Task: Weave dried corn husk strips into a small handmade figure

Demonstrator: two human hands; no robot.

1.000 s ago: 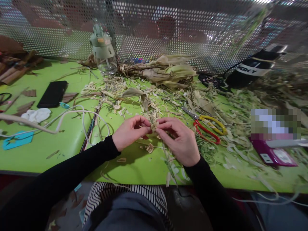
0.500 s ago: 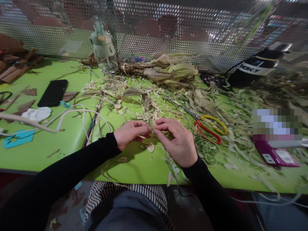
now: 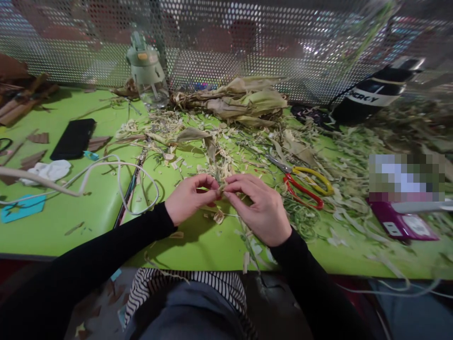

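Note:
My left hand (image 3: 191, 198) and my right hand (image 3: 260, 208) meet above the green table, thumbs and forefingers pinched together. Between their fingertips is a small pale piece of corn husk (image 3: 221, 188), mostly hidden by the fingers. Under and beyond it lie loose pale husk shreds (image 3: 226, 165). A bundle of dried corn husks (image 3: 244, 104) rests at the back. To the right of my right hand, scissors (image 3: 288, 169) with one red and one yellow handle lie slightly open. A tangle of thin green strips (image 3: 302, 222) is beside my right wrist.
A clear bottle with a green lid (image 3: 146, 71) and a black bottle (image 3: 371, 97) stand by the perforated screen (image 3: 212, 42). On the left are a black phone (image 3: 73, 138), a white cable (image 3: 122, 189) and a crumpled tissue (image 3: 49, 171). A purple packet (image 3: 403, 222) lies right.
My left fingers have shifted slightly, with the forefinger more arched. Both hands still pinch the husk piece at the same spot. The view has moved a little.

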